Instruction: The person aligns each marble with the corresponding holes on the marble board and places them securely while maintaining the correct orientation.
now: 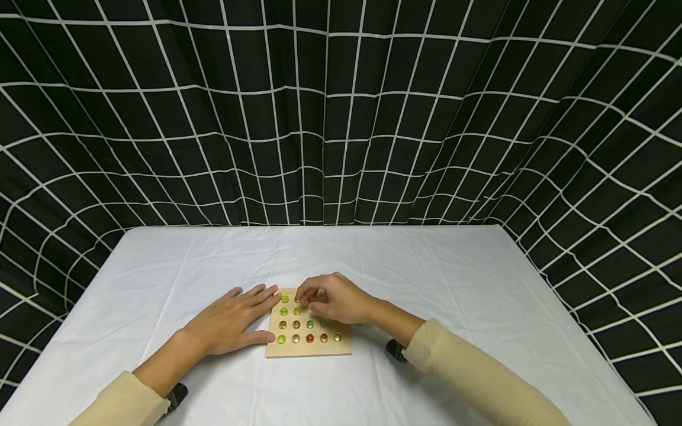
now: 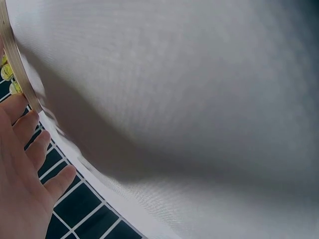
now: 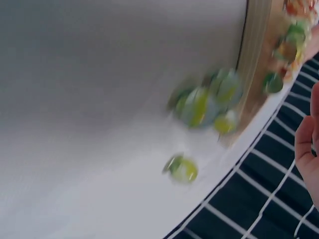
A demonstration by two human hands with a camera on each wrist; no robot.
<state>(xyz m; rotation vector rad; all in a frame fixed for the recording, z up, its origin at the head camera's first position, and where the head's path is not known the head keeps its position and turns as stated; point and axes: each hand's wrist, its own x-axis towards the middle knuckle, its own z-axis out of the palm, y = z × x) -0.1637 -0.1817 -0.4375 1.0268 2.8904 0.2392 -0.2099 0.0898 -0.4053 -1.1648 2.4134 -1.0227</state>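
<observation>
The board (image 1: 298,350) sits low in the middle of the head view, with rows of marbles (image 1: 310,338) on it. The left hand (image 1: 229,322), fingers apart, touches its left side. The right hand (image 1: 341,300) bends over it; I cannot tell if it pinches anything. Mid-frame in the right wrist view, blurry loose marbles (image 3: 198,107) lie on the cloth (image 3: 75,174).

Beige sleeves (image 1: 474,373); black wrist cameras (image 1: 396,350)

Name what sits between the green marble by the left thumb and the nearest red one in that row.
One pale marble sits between the green marble and red marble, in the head view.
</observation>
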